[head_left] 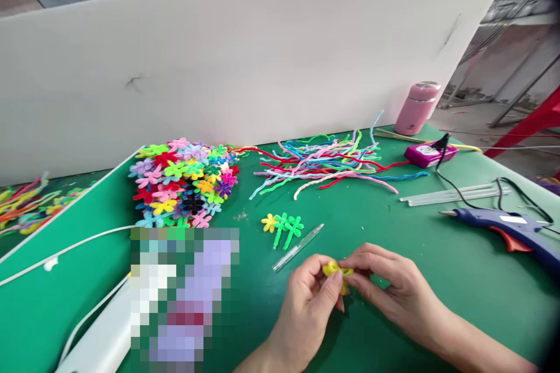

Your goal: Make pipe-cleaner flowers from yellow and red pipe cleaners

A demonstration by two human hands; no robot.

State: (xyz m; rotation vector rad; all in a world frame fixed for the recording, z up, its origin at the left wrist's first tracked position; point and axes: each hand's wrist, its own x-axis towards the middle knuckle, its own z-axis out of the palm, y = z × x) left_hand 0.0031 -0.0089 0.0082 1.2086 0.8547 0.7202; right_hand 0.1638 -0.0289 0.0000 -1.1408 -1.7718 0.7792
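Between both hands, low and right of centre, is a small yellow pipe-cleaner flower (331, 268). My left hand (306, 306) pinches it from the left with thumb and forefinger. From the other side, the fingertips of my right hand (389, 280) press on its edge; part of the flower is hidden by the fingers. Just beyond lie a clear plastic pen-like tube (298, 247), two green pipe-cleaner flowers with stems (289, 228) and a small yellow flower (269, 222).
A pile of colourful pipe-cleaner flowers (181, 183) stands back left, loose pipe cleaners (324, 163) at the back. To the right are a blue glue gun (499, 222), glue sticks (455, 193), a purple box (429, 154) and a pink flask (417, 108). A white panel (262, 52) closes the far edge.
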